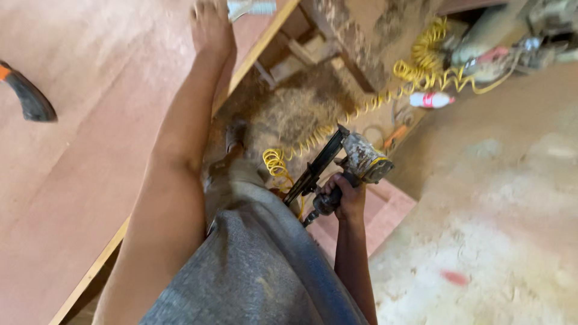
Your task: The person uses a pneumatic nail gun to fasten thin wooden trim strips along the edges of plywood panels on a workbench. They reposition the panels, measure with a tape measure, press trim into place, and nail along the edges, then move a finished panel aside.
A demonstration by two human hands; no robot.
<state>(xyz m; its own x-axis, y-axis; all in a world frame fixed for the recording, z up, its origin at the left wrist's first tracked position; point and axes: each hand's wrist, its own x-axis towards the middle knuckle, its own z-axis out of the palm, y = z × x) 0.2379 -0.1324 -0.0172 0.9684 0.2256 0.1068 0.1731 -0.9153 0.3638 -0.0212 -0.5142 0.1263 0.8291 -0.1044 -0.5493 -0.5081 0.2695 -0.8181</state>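
Your right hand (344,195) is wrapped tight round the handle of one pneumatic nail gun (343,168), hanging low beside your grey trousers (259,265) over the sawdust-strewn floor (494,229). One yellow coiled air hose (367,105) runs from the gun towards the clutter at top right. Your left hand (211,27) is stretched out flat on the plywood sheet (78,150); fingers cut off by the frame edge, so I cannot tell how they sit. One black-handled tool (27,93) lies on the sheet, well apart. One white bottle (432,100) lies on the floor; contents not visible.
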